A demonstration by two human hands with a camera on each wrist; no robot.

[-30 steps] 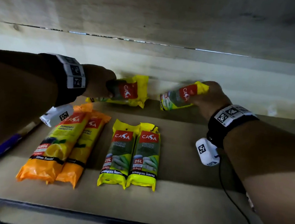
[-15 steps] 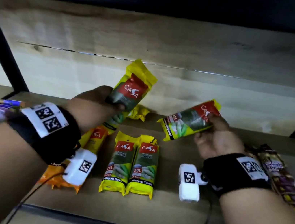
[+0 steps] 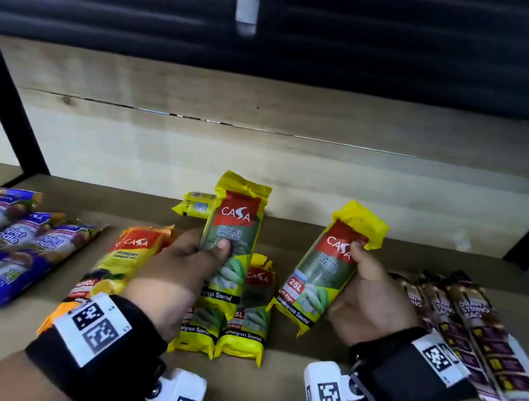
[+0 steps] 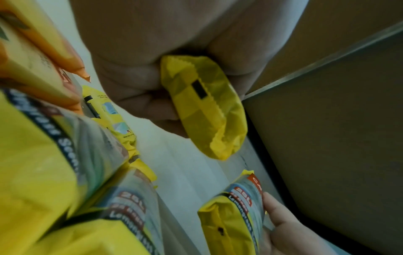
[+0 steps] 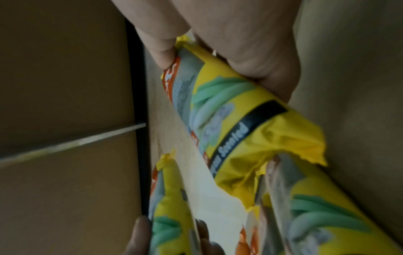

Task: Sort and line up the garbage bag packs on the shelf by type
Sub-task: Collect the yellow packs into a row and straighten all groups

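Observation:
My left hand (image 3: pixel 193 258) grips a yellow Casa lemongrass pack (image 3: pixel 235 227) upright above the shelf, thumb on its front; the left wrist view shows that pack (image 4: pixel 205 105) from its end. My right hand (image 3: pixel 363 289) holds a second yellow pack (image 3: pixel 324 270), tilted right; in the right wrist view this pack (image 5: pixel 229 112) runs across the fingers. Two more yellow packs (image 3: pixel 246 317) lie side by side on the shelf board (image 3: pixel 281 383) below. Another yellow pack (image 3: pixel 194 204) lies at the back. Orange Casa packs (image 3: pixel 126 255) lie to the left.
Blue and purple packs (image 3: pixel 2 245) lie in a row at the far left. Dark drawstring-bag packs (image 3: pixel 475 335) lie at the right. A wooden back panel (image 3: pixel 261 162) closes the shelf, with black posts (image 3: pixel 5 102) at both sides.
Both hands have lifted a yellow pack each from the back of the shelf and drawn them toward me. The right pack has turned from lying sideways to nearly upright.

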